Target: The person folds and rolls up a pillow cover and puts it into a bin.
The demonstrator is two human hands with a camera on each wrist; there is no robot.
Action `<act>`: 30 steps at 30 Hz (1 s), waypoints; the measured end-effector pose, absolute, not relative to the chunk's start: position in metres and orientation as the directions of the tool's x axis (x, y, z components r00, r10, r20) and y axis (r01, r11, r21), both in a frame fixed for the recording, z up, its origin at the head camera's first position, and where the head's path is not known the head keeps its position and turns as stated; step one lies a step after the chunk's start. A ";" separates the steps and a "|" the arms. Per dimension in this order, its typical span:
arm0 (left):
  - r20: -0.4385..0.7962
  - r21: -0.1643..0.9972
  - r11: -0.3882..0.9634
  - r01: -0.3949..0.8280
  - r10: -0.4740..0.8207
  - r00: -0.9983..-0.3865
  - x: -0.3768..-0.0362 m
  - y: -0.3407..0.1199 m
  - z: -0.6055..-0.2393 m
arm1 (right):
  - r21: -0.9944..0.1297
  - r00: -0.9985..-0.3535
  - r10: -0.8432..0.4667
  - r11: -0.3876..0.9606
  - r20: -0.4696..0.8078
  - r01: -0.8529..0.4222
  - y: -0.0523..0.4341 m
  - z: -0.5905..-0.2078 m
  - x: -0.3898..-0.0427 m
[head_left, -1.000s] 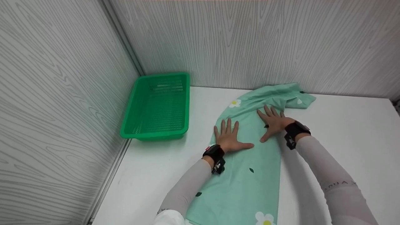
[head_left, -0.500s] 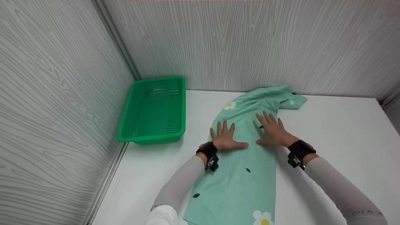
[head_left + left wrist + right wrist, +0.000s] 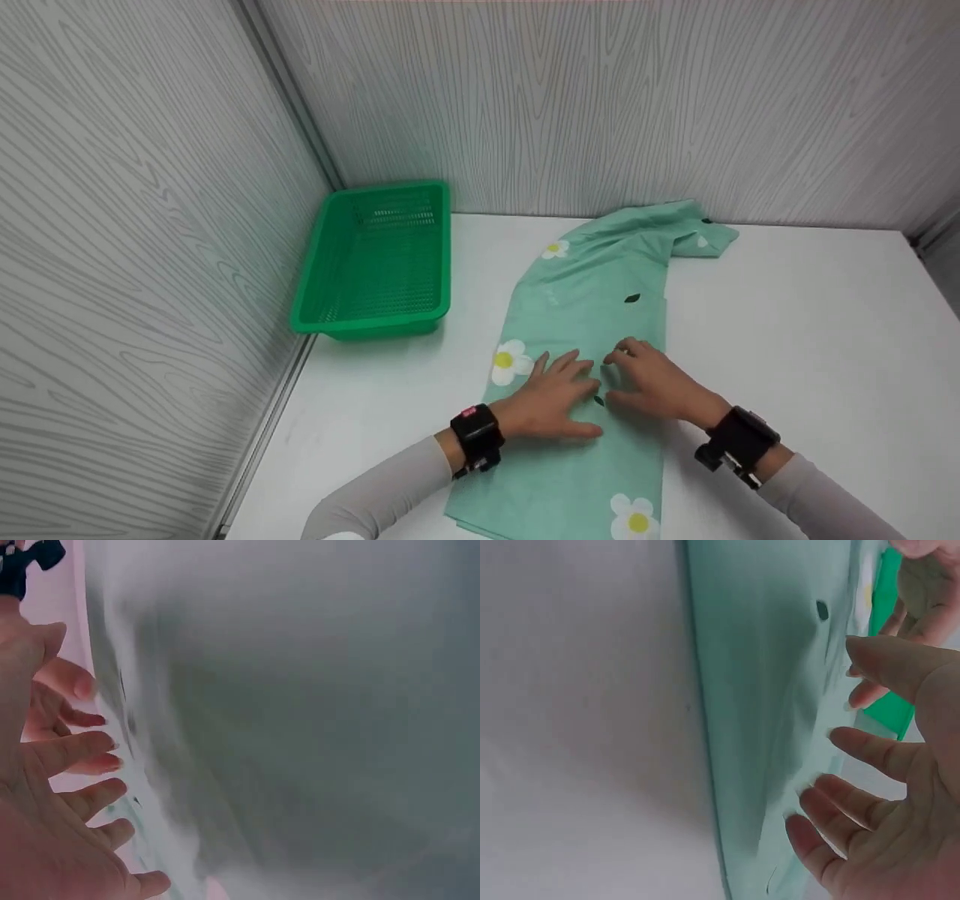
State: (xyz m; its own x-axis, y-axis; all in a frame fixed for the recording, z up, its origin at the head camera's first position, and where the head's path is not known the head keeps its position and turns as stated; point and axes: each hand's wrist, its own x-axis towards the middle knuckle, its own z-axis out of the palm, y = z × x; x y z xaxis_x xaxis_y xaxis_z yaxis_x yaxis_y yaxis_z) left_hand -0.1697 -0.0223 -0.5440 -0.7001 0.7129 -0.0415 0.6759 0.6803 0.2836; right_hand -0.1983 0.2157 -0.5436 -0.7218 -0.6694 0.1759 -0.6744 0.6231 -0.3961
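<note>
A mint floral cloth (image 3: 592, 322) lies lengthwise on the white tabletop (image 3: 810, 330), right of the green basket (image 3: 379, 259). The left hand (image 3: 551, 401) and right hand (image 3: 656, 382) rest on its middle, grip wide, holding nothing.

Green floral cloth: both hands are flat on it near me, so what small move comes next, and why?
Probably slide both hands apart toward the cloth's side edges. The left hand and right hand lie flat, close together mid-strip, while the far end by the wall looks bunched; smoothing here first seems sensible.
</note>
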 end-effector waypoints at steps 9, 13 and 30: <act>-0.150 0.142 0.592 0.794 0.805 -0.573 -0.115 -0.019 -0.542 | -0.436 -0.695 -0.717 0.608 0.058 -0.663 0.209 -0.544 -0.159; -0.184 0.139 0.576 0.806 0.814 -0.550 -0.107 -0.016 -0.542 | -0.487 -0.700 -0.714 0.613 -0.003 -0.623 0.212 -0.543 -0.148; 0.055 -0.173 0.449 0.877 0.893 -0.447 -0.097 0.005 -0.546 | -0.635 -0.712 -0.701 0.566 -0.035 -0.526 0.226 -0.543 -0.116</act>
State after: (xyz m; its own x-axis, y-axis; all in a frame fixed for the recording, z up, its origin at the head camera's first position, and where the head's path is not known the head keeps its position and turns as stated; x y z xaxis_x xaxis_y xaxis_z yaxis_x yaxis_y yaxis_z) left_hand -0.0968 0.0047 -0.5455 -0.4466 0.8930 0.0547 0.8767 0.4490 -0.1727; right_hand -0.1160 0.2257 -0.5431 -0.7121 -0.7012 -0.0354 -0.5258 0.5660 -0.6349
